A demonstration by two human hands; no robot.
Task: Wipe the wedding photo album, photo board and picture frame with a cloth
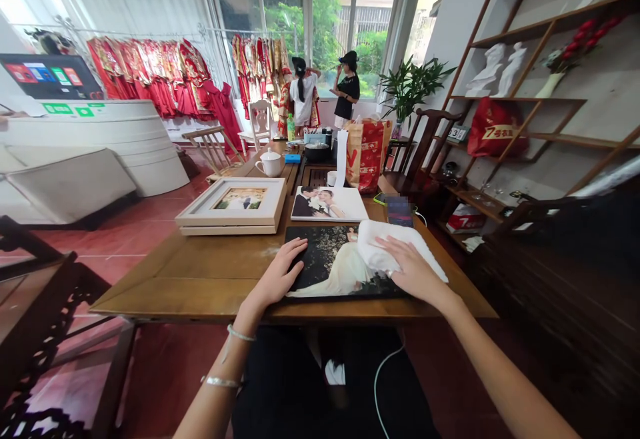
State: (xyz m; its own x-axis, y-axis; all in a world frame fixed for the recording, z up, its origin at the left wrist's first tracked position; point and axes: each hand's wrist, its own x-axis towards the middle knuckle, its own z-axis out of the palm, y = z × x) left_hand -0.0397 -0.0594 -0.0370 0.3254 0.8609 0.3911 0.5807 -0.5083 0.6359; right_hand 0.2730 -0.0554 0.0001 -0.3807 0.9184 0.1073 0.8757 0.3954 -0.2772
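A dark wedding photo panel [320,259], showing a figure in a long white gown, lies flat at the table's near edge. My left hand [284,271] rests on its left side, fingers spread. On the panel's right part is a folded white cloth [425,252], which hangs past the panel onto the table. My right hand [407,266] lies flat on this cloth, fingers stretched out, pressing it against the panel. Just behind is a second, white-edged photo panel [350,204]. Light wooden picture frames [200,216] are stacked to the left.
The wooden table [175,279] also bears a white teapot [271,163], a red and tan paper bag [367,156] and a phone [400,211]. A white cable [379,386] hangs by my lap. Two people stand near the windows by racks of red garments [150,72]. Shelves [545,99] stand right.
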